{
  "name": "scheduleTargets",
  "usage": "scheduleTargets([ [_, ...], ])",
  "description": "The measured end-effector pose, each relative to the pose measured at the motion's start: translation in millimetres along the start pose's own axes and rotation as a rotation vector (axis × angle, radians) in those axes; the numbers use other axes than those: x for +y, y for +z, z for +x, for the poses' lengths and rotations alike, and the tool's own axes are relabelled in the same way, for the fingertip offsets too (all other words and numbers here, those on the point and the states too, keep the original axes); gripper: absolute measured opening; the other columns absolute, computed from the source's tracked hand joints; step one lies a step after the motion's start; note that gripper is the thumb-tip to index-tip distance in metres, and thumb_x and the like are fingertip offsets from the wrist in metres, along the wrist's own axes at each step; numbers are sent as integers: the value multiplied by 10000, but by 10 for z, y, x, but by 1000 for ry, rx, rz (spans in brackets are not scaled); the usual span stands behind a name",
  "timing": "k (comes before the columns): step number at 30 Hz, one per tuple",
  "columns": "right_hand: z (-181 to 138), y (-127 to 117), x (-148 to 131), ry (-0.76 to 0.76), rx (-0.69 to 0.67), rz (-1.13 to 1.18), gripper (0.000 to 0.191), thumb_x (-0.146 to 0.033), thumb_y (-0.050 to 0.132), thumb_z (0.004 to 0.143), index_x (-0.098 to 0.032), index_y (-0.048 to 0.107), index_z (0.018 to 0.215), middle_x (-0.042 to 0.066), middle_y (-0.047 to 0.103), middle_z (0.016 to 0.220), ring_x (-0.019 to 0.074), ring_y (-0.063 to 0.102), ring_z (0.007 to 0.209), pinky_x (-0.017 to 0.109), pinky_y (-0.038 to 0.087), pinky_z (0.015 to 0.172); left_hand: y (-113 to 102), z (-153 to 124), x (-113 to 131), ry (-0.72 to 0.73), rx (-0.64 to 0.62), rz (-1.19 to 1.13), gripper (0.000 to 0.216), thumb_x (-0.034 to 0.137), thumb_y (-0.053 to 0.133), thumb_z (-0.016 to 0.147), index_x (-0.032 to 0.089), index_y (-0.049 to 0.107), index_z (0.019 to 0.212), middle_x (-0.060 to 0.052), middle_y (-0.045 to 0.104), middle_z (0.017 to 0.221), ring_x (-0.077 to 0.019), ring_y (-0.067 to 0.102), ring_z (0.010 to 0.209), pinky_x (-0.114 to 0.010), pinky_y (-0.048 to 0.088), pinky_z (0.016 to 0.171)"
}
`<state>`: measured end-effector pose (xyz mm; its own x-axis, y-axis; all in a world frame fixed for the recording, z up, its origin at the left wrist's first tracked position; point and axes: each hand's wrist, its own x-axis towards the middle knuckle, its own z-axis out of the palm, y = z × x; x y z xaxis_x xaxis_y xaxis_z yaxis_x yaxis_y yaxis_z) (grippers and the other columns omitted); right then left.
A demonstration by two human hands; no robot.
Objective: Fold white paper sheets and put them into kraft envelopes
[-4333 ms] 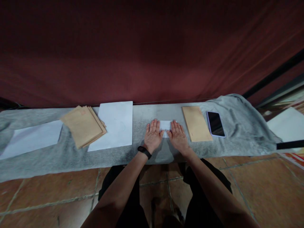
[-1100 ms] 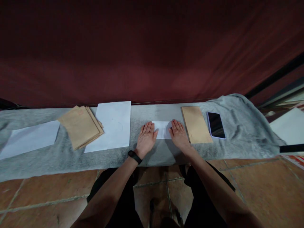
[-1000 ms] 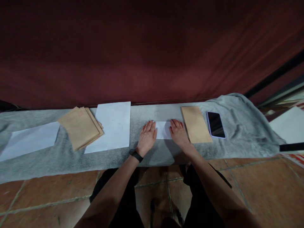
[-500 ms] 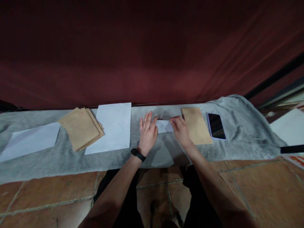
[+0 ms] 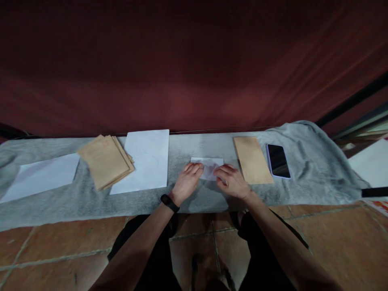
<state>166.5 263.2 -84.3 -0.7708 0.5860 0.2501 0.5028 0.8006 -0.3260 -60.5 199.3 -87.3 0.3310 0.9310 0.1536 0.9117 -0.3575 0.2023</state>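
A small folded sheet of white paper (image 5: 209, 162) lies on the grey cloth in front of me. My left hand (image 5: 188, 180), a black band on its wrist, has curled fingers at the lower left part of the paper. On the other side, my right hand (image 5: 232, 180) bends its fingers over the paper's right part, thumb near the lower edge. Both hands are closed on the sheet. Just right of my right hand lies a brown envelope (image 5: 253, 161). The undersides of my fingers are hidden.
Left of my hands lie a large white sheet (image 5: 148, 161), a fanned stack of brown envelopes (image 5: 104, 163) and another white sheet (image 5: 45, 176). A phone (image 5: 278, 161) lies at the right. The grey cloth (image 5: 321, 173) covers a narrow bench against a dark red backdrop (image 5: 194, 101).
Both hands have moved toward me from the paper's far edge to its near part. My left fingers, spread before, are now curled. More of the folded paper shows.
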Motion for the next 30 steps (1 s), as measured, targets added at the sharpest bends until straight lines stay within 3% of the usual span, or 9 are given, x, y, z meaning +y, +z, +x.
scheduleTargets([
  [3, 7, 48, -13, 76, -1, 54, 337, -208, 422, 1013, -215, 733, 1141, 60, 752, 1131, 198, 680, 1049, 336, 520, 985, 7, -35, -25, 7, -70, -75, 441, 19, 478, 861, 221, 645, 1215, -68, 628, 1414, -216, 552, 1338, -406, 403, 1201],
  [7, 78, 205, -56, 165, 43, 53, 429, -277, 352, 1067, -155, 644, 1356, 118, 672, 1370, 216, 610, 1275, 379, 468, 1128, -5, -50, -26, -1, -87, -170, 471, 31, 504, 811, 221, 634, 1222, -65, 568, 1501, -205, 472, 1435, -419, 348, 1247],
  [12, 131, 461, -153, 172, -9, 11, 530, -321, 312, 1082, -98, 436, 1547, 146, 449, 1604, 229, 403, 1495, 437, 355, 1237, 136, -21, 98, -73, -57, -198, 562, 186, 433, 960, 169, 421, 1522, -91, 411, 1636, -180, 345, 1530, -419, 290, 1276],
  [15, 116, 568, -173, 215, -17, -58, 541, -293, 286, 1082, -70, 406, 1559, 156, 394, 1634, 244, 325, 1539, 472, 292, 1267, 315, -15, 179, -153, -27, -84, 550, 257, 325, 1039, 98, 358, 1565, -133, 353, 1659, -210, 258, 1566, -457, 241, 1290],
  [19, 79, 628, -151, 224, 14, -128, 543, -269, 306, 1075, -74, 369, 1577, 151, 357, 1651, 231, 289, 1554, 481, 259, 1277, 450, -24, 202, -201, 22, 14, 568, 323, 310, 1066, 96, 333, 1586, -140, 313, 1670, -228, 216, 1575, -467, 219, 1295],
  [30, -15, 651, -79, 301, 99, -195, 616, -405, 361, 1078, -59, 341, 1588, 195, 385, 1628, 288, 329, 1533, 507, 281, 1244, 401, -73, 140, -328, 62, 75, 682, 479, 365, 1055, 55, 323, 1587, -201, 318, 1651, -294, 259, 1562, -511, 250, 1271],
])
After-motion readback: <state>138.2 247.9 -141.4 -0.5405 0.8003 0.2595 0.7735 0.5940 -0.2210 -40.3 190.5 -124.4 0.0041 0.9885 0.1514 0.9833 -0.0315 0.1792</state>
